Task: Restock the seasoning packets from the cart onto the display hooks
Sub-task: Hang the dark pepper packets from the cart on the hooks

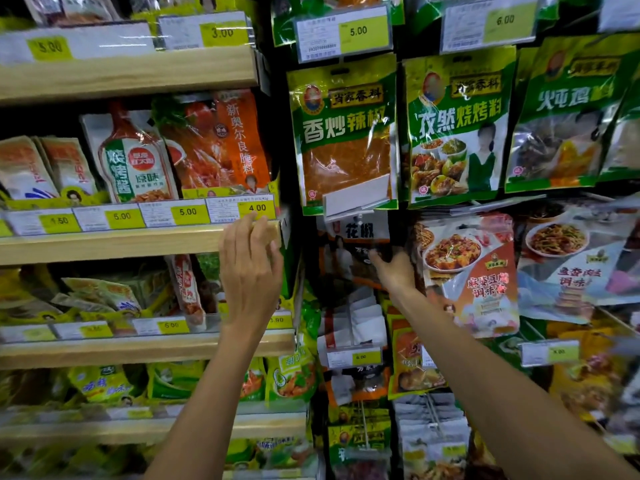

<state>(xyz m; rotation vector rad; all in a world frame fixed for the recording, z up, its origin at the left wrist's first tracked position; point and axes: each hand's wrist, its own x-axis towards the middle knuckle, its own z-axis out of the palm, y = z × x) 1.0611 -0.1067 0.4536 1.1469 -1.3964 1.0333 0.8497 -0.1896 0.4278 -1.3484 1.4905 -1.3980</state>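
My right hand (394,273) pinches the pepper packet (349,247), likely to hang it; my left hand (251,271), fingers straight, braces on the shelf edge (138,242) for balance.

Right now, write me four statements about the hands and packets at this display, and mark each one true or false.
1. The left hand touches the wooden shelf edge. True.
2. The right hand holds nothing. False: it grips the peppercorn packet.
3. The price tag just above the left hand reads 4.00. True.
4. The peppercorn packet is above the red chili packet. False: it is below it.
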